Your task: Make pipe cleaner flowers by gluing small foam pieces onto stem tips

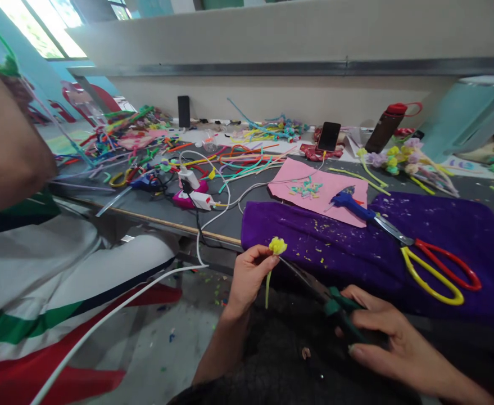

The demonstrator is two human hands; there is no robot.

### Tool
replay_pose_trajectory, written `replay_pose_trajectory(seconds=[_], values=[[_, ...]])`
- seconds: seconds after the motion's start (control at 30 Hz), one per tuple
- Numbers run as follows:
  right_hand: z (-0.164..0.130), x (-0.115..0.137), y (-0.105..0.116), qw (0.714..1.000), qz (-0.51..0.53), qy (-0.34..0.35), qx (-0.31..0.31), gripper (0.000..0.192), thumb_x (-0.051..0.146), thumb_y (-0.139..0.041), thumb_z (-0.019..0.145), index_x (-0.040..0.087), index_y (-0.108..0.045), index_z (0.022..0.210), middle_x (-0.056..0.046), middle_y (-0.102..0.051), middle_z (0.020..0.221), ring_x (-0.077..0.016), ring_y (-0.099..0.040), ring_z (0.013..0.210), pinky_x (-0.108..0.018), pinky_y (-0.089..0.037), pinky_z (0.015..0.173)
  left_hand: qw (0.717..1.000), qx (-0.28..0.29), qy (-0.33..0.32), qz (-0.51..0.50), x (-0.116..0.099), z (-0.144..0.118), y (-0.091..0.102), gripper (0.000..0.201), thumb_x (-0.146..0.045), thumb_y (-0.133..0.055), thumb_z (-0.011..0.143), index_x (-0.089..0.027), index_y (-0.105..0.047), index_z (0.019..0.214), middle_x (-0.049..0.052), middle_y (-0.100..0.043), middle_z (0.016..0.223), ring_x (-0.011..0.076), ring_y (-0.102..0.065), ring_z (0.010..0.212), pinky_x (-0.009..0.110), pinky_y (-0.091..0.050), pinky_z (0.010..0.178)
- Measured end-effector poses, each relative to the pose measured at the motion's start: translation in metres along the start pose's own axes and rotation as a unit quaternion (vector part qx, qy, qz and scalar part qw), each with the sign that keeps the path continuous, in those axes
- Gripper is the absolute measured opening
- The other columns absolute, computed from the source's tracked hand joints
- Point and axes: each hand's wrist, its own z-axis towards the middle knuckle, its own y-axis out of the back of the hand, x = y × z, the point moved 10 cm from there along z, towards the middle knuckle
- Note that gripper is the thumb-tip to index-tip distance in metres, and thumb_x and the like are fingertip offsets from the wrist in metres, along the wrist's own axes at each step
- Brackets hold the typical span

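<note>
Left hand [249,275] fingers pinch a yellow pipe-cleaner flower [277,246] by its stem, just off the tabletop [247,216] edge; right hand [381,332] fingers grip green-handled scissors [335,304], blades at the flower; purple cloth [356,247] behind.

A cloth [356,247] covers the tabletop's [230,219] near edge, with scissors [436,261] lying on it; a paper sheet [314,188] and glue gun [350,202] sit just behind, pipe cleaners [247,160] to their left, a bottle [388,126] stands far right
</note>
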Motion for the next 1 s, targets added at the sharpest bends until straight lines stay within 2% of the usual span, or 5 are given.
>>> replay_pose_trajectory(seconds=[0.23,0.57,0.73,1.0], values=[[-0.004,-0.005,0.002,1.000,-0.014,-0.003,-0.003,0.008,0.025,-0.056,0.078,0.019,-0.061,0.077,-0.004,-0.050,0.095,-0.0179,-0.050,0.088,-0.030,-0.043,0.076,1.000,0.015,-0.002,0.023,0.000,-0.001,-0.003,0.015,-0.024,-0.071,0.064,-0.015,-0.063,0.073,-0.005,-0.052,0.060,0.0038,-0.039,0.051,0.017,-0.030,0.048],[-0.007,-0.012,0.005,0.999,-0.045,-0.016,-0.018,0.013,0.028,-0.056,0.078,0.018,-0.060,0.071,-0.004,-0.048,0.098,-0.0184,-0.050,0.090,-0.031,-0.042,0.077,0.997,0.025,-0.017,0.067,-0.005,-0.002,-0.007,0.012,-0.025,-0.069,0.066,-0.014,-0.062,0.068,-0.005,-0.050,0.058,0.0055,-0.038,0.053,0.018,-0.030,0.051],[-0.008,-0.007,0.005,0.999,-0.031,-0.014,-0.015,0.010,0.028,-0.056,0.079,0.019,-0.061,0.076,-0.003,-0.048,0.098,-0.0172,-0.050,0.090,-0.030,-0.042,0.078,0.996,0.026,-0.027,0.076,-0.009,-0.003,-0.008,0.012,-0.024,-0.069,0.065,-0.014,-0.063,0.068,-0.004,-0.051,0.059,0.0062,-0.040,0.056,0.018,-0.031,0.053],[-0.011,-0.009,0.009,1.000,-0.007,-0.015,-0.026,0.012,0.028,-0.056,0.079,0.018,-0.058,0.072,-0.003,-0.048,0.094,-0.0166,-0.050,0.087,-0.030,-0.042,0.076,0.998,0.044,0.031,0.032,0.008,-0.002,-0.010,0.013,-0.026,-0.068,0.067,-0.015,-0.064,0.070,-0.004,-0.054,0.058,0.0038,-0.036,0.048,0.017,-0.027,0.046]])
